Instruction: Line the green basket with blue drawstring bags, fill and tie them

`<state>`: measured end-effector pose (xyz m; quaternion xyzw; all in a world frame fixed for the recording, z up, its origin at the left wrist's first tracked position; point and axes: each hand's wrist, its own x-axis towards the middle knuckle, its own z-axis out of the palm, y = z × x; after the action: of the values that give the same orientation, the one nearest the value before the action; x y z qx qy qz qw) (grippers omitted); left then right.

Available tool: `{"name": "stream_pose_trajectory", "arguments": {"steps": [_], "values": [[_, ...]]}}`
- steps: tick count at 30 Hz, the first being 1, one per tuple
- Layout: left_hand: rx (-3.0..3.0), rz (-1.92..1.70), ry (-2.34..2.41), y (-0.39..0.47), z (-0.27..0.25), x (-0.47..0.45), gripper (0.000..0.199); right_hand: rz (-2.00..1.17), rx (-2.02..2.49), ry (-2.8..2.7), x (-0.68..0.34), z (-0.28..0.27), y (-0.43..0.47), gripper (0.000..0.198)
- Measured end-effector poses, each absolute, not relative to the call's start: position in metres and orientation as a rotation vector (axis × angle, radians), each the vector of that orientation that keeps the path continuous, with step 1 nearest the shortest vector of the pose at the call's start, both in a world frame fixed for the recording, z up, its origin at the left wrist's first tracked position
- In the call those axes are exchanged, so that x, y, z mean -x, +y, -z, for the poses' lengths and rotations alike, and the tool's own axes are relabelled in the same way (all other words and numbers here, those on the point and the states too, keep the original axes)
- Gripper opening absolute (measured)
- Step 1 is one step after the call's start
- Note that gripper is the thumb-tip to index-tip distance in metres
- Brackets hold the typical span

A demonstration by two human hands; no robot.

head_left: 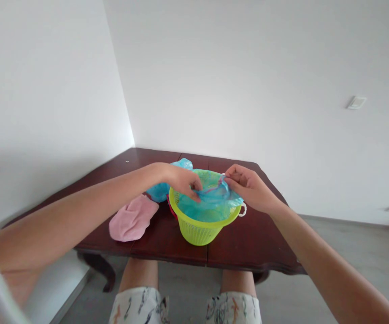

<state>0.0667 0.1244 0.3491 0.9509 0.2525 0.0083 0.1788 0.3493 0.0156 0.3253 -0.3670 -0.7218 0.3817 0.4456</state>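
Note:
A lime-green plastic basket [199,231] with slotted walls and a white side handle stands near the table's front edge. Inside it and over its mouth spreads a thin, see-through blue plastic bag [211,209]. My right hand [246,184] pinches the bag's gathered edge, where a pinkish strip shows, above the basket's right rim. My left hand [184,180] reaches over the left rim, its fingers curled onto the bag's other side. Some of its fingertips are hidden by the hand and the plastic.
A folded pink cloth [133,219] lies left of the basket on the dark red-brown wooden table [248,243]. Behind the left hand sits another blue plastic bag [159,192]. Something red pokes out beside the basket. White walls meet behind the table.

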Motion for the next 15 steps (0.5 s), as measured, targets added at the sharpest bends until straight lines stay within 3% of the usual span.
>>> {"name": "stream_pose_trajectory", "arguments": {"steps": [2,7,11,15], "values": [[-2.714,-0.03,0.619,0.107,-0.365,-0.036,0.024,-0.796,0.937,-1.921,-0.359,-0.32,-0.007,0.026],[-3.226,-0.67,0.462,0.05,-0.338,0.028,0.011,-0.294,0.946,-2.294,-0.373,-0.294,-0.056,0.009],[-3.323,-0.93,0.423,0.026,-0.282,0.053,0.006,-0.017,0.941,-2.409,-0.37,-0.266,-0.067,0.02],[-3.203,-1.253,0.378,0.025,-0.239,0.061,0.019,0.182,0.98,-2.394,-0.365,-0.246,-0.069,0.026]]}}
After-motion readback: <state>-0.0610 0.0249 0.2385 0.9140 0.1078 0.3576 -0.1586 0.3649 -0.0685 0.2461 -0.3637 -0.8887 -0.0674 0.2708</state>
